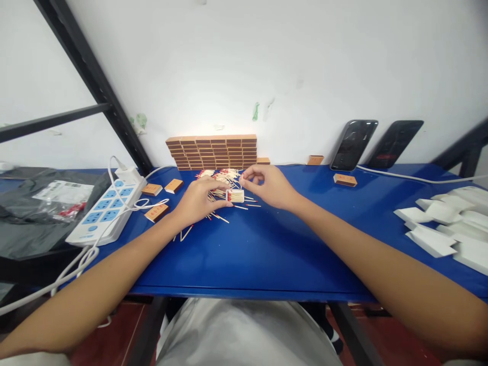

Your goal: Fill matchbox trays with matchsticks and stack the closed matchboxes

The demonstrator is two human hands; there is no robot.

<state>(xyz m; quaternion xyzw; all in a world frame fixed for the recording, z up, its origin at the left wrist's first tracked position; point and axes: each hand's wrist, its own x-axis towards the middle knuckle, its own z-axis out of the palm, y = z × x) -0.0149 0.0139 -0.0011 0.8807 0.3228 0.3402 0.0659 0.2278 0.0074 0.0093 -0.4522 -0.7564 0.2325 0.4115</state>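
Note:
Between the thumb and fingers of my left hand (200,200) is a small white matchbox tray (243,201), partly filled with red-tipped matches. Just right of and above the tray, my right hand (269,185) is closed in a pinch, with what looks like a match (241,182) at its fingertips. A loose pile of matches (227,176) lies on the blue table behind the tray. Several more matches are scattered below and beside my left hand, some partly hidden by it.
A stack of matchboxes (213,152) stands against the wall. Single matchboxes (156,212) lie by a white power strip (107,206) with loose cables at left. To the right, a phone (354,145) leans on the wall, and white empty trays (438,223) are heaped.

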